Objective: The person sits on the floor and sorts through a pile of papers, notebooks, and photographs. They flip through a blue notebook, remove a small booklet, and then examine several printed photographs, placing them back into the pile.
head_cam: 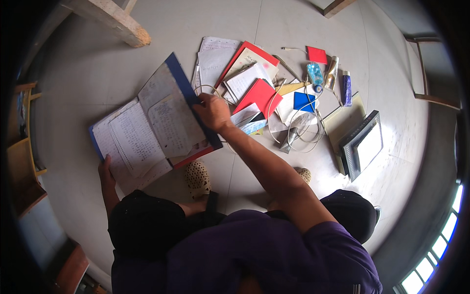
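Observation:
An open blue folder (pixel 183 86) with handwritten papers (pixel 137 136) inside spans the space before me at the left. My left hand (pixel 106 171) grips its lower left edge. At the upper right cover, my right hand (pixel 214 112) has its fingers on the blue border. Close to that hand, on the floor, lie a red folded card (pixel 259 97), a stack of written papers (pixel 248 82) and a blue and white packet (pixel 253 125). A pale cable (pixel 290 121) loops over a blue square (pixel 304 101) and white sheets.
Tubes (pixel 347 88), a clear blue bottle (pixel 314 73) and a red square (pixel 317 54) lie on the floor beyond. A dark boxed book (pixel 361 147) leans at the right. A wooden leg (pixel 110 22) juts in at the upper left; shelving (pixel 25 147) stands at the far left.

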`<state>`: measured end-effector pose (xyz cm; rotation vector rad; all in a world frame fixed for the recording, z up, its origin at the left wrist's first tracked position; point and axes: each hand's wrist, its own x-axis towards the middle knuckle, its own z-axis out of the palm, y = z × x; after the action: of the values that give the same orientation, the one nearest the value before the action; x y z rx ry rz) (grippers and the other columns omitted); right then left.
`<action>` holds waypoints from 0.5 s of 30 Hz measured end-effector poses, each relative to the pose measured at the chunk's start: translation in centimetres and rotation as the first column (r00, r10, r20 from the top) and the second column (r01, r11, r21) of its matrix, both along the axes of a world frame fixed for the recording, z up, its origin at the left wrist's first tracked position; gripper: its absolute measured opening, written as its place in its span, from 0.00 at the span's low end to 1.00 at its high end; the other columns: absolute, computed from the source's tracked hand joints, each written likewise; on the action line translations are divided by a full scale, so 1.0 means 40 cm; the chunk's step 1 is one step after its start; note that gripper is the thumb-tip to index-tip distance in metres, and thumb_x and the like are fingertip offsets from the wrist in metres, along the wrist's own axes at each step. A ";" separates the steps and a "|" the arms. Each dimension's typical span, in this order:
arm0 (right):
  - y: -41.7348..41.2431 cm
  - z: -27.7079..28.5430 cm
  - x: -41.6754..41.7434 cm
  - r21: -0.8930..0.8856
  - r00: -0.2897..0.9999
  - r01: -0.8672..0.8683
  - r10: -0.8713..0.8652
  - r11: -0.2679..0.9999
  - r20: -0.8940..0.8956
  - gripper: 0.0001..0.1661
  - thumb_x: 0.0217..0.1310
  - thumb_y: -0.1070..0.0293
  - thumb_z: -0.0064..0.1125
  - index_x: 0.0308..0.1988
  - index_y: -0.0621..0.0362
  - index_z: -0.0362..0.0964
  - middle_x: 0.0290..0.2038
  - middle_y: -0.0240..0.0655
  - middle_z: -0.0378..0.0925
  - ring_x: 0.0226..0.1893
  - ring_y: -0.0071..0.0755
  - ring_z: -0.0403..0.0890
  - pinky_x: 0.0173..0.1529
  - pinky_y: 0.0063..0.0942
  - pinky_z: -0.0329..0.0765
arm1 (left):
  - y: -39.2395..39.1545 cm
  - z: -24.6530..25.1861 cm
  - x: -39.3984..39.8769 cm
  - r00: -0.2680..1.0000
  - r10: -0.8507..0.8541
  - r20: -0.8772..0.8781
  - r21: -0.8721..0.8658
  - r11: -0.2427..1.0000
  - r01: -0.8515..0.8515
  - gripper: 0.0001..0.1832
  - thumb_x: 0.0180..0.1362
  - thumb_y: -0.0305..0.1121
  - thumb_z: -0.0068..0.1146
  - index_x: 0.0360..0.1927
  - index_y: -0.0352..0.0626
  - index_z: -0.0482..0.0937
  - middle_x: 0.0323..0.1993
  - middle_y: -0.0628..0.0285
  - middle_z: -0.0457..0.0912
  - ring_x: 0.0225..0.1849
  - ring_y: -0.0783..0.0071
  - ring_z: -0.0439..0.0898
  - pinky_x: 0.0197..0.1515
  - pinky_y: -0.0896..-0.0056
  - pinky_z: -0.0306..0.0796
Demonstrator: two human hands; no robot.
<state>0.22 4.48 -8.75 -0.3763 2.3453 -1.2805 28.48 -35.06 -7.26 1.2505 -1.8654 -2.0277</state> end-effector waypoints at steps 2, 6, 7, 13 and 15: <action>-0.036 -0.019 0.021 -0.036 0.999 -0.040 0.040 0.999 0.009 0.18 0.50 0.58 0.56 0.39 0.58 0.73 0.32 0.47 0.78 0.36 0.51 0.78 0.40 0.39 0.73 | -0.003 -0.008 0.030 1.000 0.023 0.018 0.030 0.999 -0.024 0.30 0.54 0.42 0.58 0.55 0.34 0.66 0.49 0.58 0.73 0.50 0.66 0.71 0.49 0.65 0.67; -0.019 -0.054 0.024 0.033 0.989 -0.141 0.139 0.989 0.047 0.16 0.52 0.59 0.56 0.39 0.57 0.73 0.35 0.44 0.78 0.39 0.48 0.78 0.42 0.37 0.74 | 0.003 -0.054 0.055 0.990 0.084 0.111 0.090 0.991 -0.094 0.32 0.54 0.42 0.58 0.58 0.36 0.64 0.51 0.58 0.71 0.51 0.65 0.71 0.52 0.64 0.65; 0.007 -0.049 0.012 0.064 0.984 -0.169 0.164 0.984 0.075 0.15 0.52 0.60 0.56 0.39 0.57 0.73 0.36 0.44 0.78 0.40 0.47 0.78 0.43 0.37 0.74 | -0.001 -0.064 0.069 0.988 0.082 0.129 0.095 0.991 -0.095 0.32 0.54 0.42 0.58 0.59 0.37 0.63 0.51 0.58 0.71 0.51 0.65 0.71 0.53 0.63 0.65; 0.248 -0.047 -0.207 0.478 0.883 -0.159 0.341 0.864 -0.323 0.22 0.46 0.65 0.64 0.45 0.52 0.71 0.47 0.37 0.73 0.49 0.43 0.72 0.51 0.35 0.71 | 0.008 -0.102 0.122 0.997 -0.066 0.029 -0.092 0.993 0.068 0.34 0.53 0.42 0.60 0.59 0.36 0.62 0.52 0.56 0.70 0.53 0.63 0.69 0.53 0.62 0.65; 0.317 -0.065 -0.228 0.609 0.728 -0.243 0.557 0.755 -0.400 0.29 0.43 0.60 0.67 0.48 0.48 0.67 0.51 0.34 0.67 0.53 0.45 0.67 0.52 0.44 0.68 | 0.020 -0.083 0.089 0.997 0.036 0.069 0.035 0.999 -0.038 0.35 0.52 0.42 0.61 0.59 0.35 0.62 0.52 0.56 0.70 0.53 0.62 0.69 0.53 0.61 0.65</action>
<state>-8.91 17.17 -11.36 -1.1550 2.7160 -0.2845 32.03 -34.27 -10.58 1.3694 -1.8274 -2.0340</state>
